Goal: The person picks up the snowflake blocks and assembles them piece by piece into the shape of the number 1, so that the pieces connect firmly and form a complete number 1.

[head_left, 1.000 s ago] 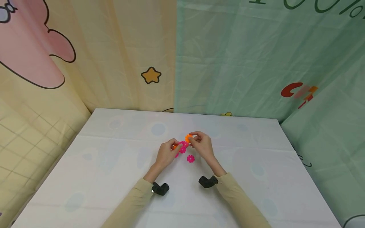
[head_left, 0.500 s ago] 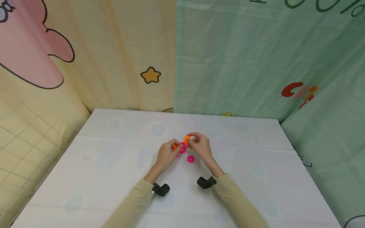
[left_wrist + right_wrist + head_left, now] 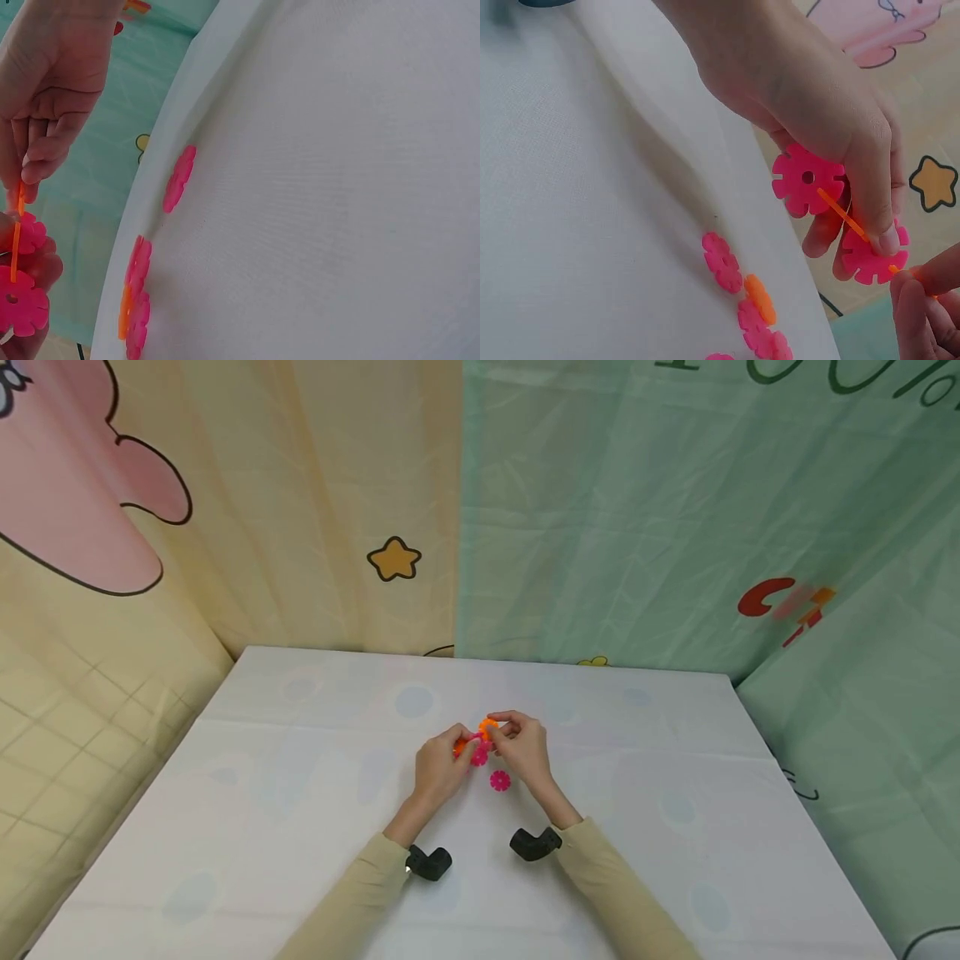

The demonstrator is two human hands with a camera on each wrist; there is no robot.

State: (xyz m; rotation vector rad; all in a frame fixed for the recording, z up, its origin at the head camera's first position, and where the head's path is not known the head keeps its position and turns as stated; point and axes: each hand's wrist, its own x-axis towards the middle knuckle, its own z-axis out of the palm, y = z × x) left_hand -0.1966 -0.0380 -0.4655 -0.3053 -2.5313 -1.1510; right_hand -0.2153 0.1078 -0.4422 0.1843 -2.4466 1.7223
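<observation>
In the head view, my left hand (image 3: pixel 440 767) pinches linked flower-shaped discs, pink and an orange one (image 3: pixel 460 747). My right hand (image 3: pixel 527 753) pinches another orange disc (image 3: pixel 488 727) against them. In the left wrist view, the fingers of my right hand (image 3: pixel 56 90) hold this orange disc (image 3: pixel 16 247) edge-on beside a pink disc (image 3: pixel 24 304); my left hand (image 3: pixel 41 266) is partly cut off. The right wrist view shows my left hand (image 3: pixel 810 97) at two pink discs (image 3: pixel 799 180) with an orange disc (image 3: pixel 844 215) between them, and my right fingertips (image 3: pixel 926 300) close by.
One pink disc (image 3: pixel 500 781) lies on the white table (image 3: pixel 637 860), nearer the wrists. Several more pink discs (image 3: pixel 721 262) and an orange one (image 3: pixel 760 300) lie below the hands. Black devices (image 3: pixel 429 863) are strapped at both wrists. Curtains (image 3: pixel 600 527) hang behind the table.
My right hand has moved left with its orange disc, closer to the pink discs at my left hand. My left hand has stayed nearly in place, its wrist shifting slightly right.
</observation>
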